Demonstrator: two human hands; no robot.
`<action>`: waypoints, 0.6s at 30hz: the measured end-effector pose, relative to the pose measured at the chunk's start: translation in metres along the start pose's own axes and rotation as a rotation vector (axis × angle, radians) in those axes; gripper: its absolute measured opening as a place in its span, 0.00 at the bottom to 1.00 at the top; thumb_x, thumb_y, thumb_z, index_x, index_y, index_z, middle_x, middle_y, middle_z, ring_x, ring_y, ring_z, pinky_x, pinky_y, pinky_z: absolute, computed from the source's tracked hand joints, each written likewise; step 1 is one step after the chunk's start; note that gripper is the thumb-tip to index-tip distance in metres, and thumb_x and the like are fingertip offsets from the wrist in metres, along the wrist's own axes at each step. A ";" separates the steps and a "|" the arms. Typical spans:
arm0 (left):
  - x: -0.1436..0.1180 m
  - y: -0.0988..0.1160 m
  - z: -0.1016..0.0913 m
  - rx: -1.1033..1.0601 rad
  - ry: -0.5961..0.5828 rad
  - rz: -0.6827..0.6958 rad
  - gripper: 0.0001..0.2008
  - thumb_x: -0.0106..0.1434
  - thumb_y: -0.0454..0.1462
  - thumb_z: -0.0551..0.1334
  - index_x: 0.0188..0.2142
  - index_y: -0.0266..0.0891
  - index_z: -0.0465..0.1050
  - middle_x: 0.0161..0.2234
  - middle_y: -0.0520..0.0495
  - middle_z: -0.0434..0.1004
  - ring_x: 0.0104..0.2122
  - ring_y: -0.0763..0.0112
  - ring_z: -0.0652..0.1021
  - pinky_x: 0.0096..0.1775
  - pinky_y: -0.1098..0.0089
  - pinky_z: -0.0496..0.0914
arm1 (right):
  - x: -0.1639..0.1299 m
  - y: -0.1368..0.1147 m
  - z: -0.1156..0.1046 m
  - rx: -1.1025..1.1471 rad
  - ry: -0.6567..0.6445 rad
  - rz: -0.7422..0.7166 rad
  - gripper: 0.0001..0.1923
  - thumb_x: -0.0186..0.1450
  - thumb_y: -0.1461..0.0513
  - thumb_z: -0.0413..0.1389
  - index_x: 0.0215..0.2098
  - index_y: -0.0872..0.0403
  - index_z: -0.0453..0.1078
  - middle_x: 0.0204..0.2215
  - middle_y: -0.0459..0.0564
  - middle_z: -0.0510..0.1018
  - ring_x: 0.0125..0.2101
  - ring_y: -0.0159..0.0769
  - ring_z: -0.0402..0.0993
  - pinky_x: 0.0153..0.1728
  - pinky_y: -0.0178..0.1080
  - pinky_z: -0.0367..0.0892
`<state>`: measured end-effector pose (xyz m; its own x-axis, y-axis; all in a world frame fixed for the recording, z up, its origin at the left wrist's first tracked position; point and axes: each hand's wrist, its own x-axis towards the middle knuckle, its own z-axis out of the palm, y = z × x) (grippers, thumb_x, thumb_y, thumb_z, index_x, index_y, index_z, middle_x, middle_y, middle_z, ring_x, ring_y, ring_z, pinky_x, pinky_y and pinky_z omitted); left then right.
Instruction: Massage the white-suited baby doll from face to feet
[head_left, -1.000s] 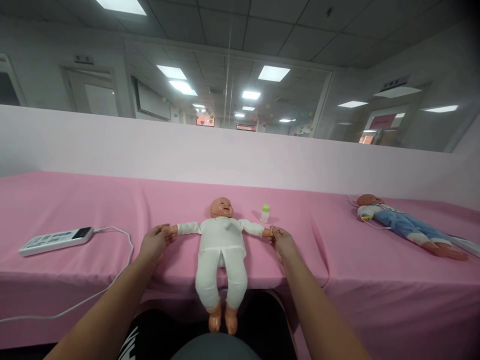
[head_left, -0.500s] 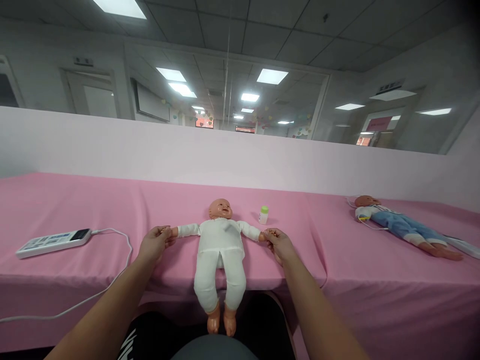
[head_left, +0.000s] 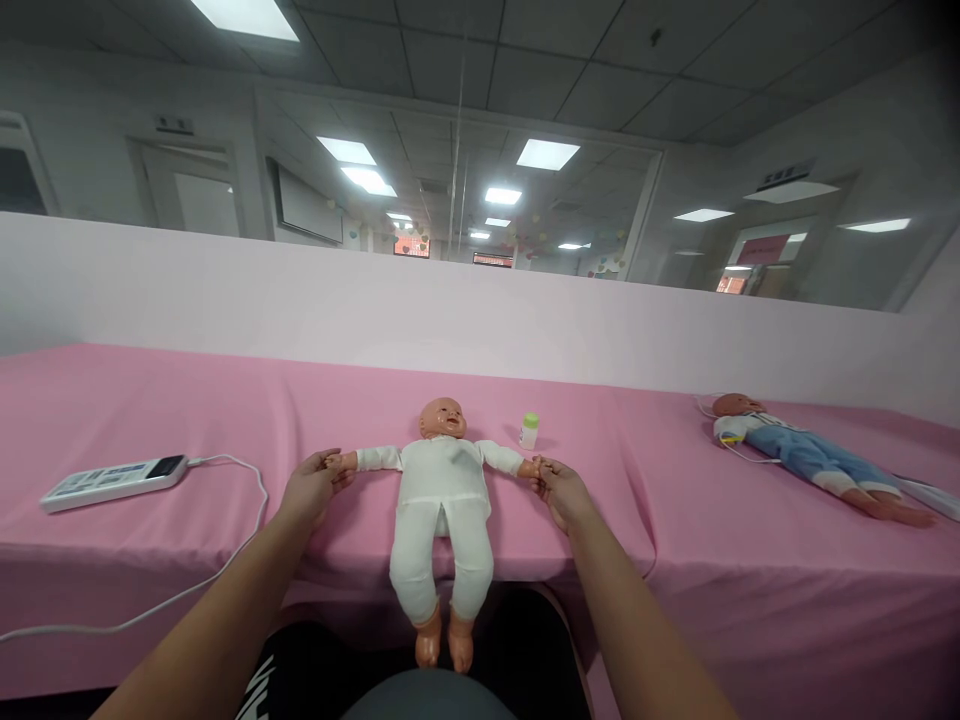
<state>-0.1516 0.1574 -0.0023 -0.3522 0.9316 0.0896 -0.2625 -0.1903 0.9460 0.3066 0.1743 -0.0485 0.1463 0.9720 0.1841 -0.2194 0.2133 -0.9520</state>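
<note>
A baby doll (head_left: 442,500) in a white suit lies on its back on the pink table (head_left: 150,420), arms spread wide, legs hanging over the front edge. My left hand (head_left: 309,487) pinches the doll's small hand on the left side. On the other side, my right hand (head_left: 561,488) grips the doll's other hand. Both arms of the doll are stretched out flat on the cloth.
A small white bottle with a green cap (head_left: 529,430) stands just behind the doll's arm. A white device with a screen (head_left: 112,481) and its cable (head_left: 247,510) lie at the left. A second doll in blue clothes (head_left: 810,458) lies at the right.
Nothing has clearly changed: both hands keep hold of the doll's hands with its arms spread; only the view shifts slightly.
</note>
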 end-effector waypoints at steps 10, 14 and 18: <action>-0.003 0.001 0.000 0.097 -0.073 0.020 0.16 0.59 0.40 0.73 0.43 0.35 0.76 0.41 0.40 0.82 0.38 0.63 0.83 0.43 0.64 0.80 | -0.009 -0.009 0.005 -0.058 0.026 0.017 0.21 0.50 0.50 0.74 0.31 0.51 0.73 0.26 0.43 0.74 0.24 0.31 0.63 0.27 0.36 0.60; -0.004 0.002 0.001 0.093 -0.050 0.020 0.12 0.63 0.40 0.69 0.43 0.35 0.76 0.41 0.39 0.82 0.39 0.63 0.83 0.44 0.64 0.80 | -0.008 -0.009 0.003 -0.074 0.044 0.016 0.20 0.58 0.45 0.69 0.32 0.52 0.76 0.21 0.42 0.70 0.23 0.32 0.60 0.25 0.37 0.57; -0.002 0.001 0.002 0.037 0.006 -0.008 0.14 0.64 0.33 0.67 0.49 0.35 0.75 0.43 0.38 0.82 0.39 0.64 0.84 0.46 0.63 0.80 | -0.003 -0.004 0.000 -0.022 0.095 0.033 0.21 0.57 0.45 0.68 0.35 0.52 0.79 0.25 0.46 0.75 0.24 0.34 0.64 0.29 0.39 0.63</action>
<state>-0.1497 0.1555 -0.0007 -0.3558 0.9311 0.0802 -0.2323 -0.1712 0.9575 0.3069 0.1706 -0.0456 0.2302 0.9645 0.1294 -0.2041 0.1779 -0.9626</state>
